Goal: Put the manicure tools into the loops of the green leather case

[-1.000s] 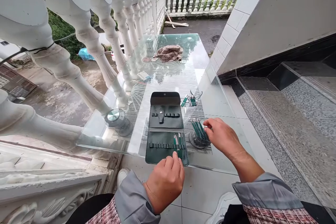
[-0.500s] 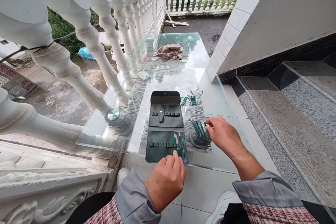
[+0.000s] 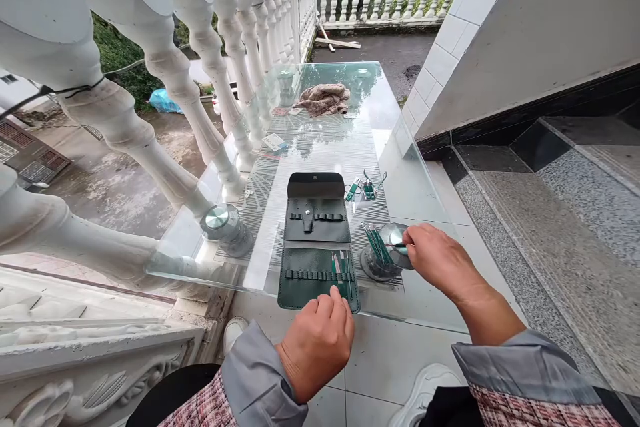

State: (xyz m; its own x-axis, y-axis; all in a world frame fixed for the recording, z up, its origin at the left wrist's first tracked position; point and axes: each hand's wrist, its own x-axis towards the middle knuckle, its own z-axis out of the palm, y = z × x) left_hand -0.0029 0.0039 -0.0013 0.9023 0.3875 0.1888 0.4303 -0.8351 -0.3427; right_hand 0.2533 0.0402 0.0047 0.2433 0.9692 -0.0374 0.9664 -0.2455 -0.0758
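An open dark green tool case (image 3: 317, 240) lies on the glass table (image 3: 330, 140), with a few slim green-handled tools in its lower loops. My left hand (image 3: 317, 337) rests curled at the case's near edge, fingertips on the leather. To the right lies a loose bunch of green-handled tools (image 3: 376, 245). My right hand (image 3: 440, 259) is pinched on one green-handled tool (image 3: 397, 245), drawn out sideways from the bunch.
More small green tools (image 3: 363, 188) lie beyond the case. A crumpled brown cloth (image 3: 323, 99) sits at the far end and a small packet (image 3: 274, 143) near the left edge. A white balustrade (image 3: 165, 73) runs along the left; a tiled wall (image 3: 500, 27) stands right.
My right hand closed on one tool in the bunch and pulled it out to the right. My left hand stayed at the case's near edge.
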